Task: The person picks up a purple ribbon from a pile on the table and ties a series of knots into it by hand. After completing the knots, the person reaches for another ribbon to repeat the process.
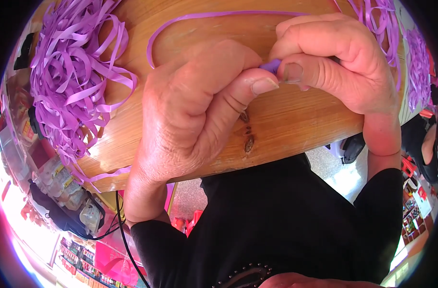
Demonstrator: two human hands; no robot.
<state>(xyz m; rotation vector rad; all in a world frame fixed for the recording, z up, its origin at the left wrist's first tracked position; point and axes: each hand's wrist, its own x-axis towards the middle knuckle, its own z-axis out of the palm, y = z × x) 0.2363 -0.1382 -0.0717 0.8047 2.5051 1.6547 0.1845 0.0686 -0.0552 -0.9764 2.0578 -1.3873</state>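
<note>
Above the wooden table, my left hand [190, 105] and my right hand [339, 62] meet with their fingertips close together. Between them shows a short, folded piece of purple ribbon [271, 66], pinched by thumb and forefinger on each side. A longer strip of the same ribbon [204, 16] curves over the tabletop behind my hands, from beside the left wrist across to the right fingers. Most of the piece in the fingers is hidden, so its exact fold or knot cannot be made out.
A large tangled heap of purple ribbon [72, 72] covers the table's left side, with one strand trailing over the front edge. More ribbon [382, 24] lies at the far right. The wooden table [295, 125] has a curved front edge. A black cable [125, 235] hangs below at left.
</note>
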